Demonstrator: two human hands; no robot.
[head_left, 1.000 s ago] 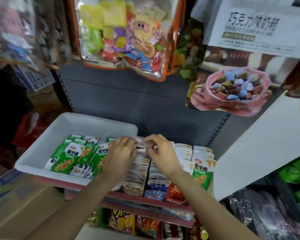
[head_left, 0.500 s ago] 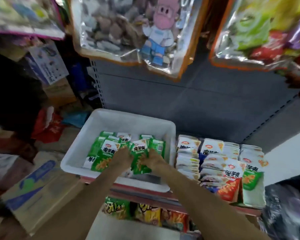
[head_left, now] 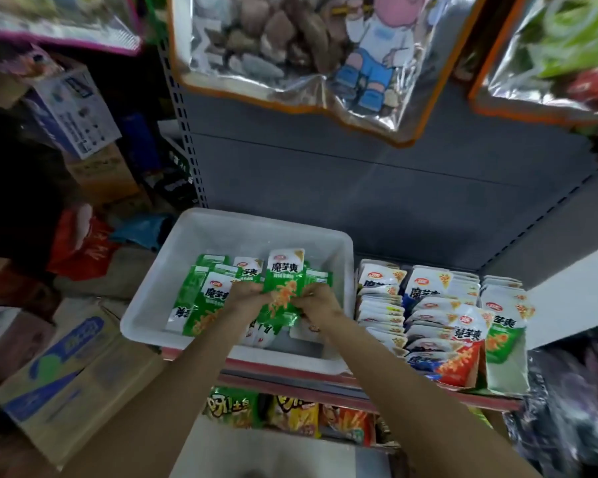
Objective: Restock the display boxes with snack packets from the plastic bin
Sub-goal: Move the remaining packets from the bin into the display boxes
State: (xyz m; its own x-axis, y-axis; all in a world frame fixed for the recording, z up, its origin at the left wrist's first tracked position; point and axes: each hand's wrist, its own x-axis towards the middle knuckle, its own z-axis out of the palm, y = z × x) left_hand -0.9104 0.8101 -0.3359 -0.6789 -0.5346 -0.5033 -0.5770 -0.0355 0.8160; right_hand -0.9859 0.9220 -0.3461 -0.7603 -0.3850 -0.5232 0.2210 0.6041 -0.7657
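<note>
A white plastic bin (head_left: 339, 257) sits on the shelf and holds several green-and-white snack packets (head_left: 201, 298). Both hands are inside it. My left hand (head_left: 246, 296) and my right hand (head_left: 316, 301) grip a small upright stack of green packets (head_left: 282, 288) from either side, lifted a little above the others. To the right of the bin stand the display boxes (head_left: 473, 379), packed with rows of white, red and green packets (head_left: 428, 305).
Grey shelf back panel (head_left: 359, 188) rises behind the bin. Large orange-edged snack bags (head_left: 290, 46) hang overhead. Cardboard cartons (head_left: 66, 367) are stacked at the left, with a red bag (head_left: 83, 250) behind. Snack packs (head_left: 283, 412) fill the lower shelf.
My hands left the display boxes and moved left into the bin. They now hold a stack of green packets raised slightly. The view shifted left too.
</note>
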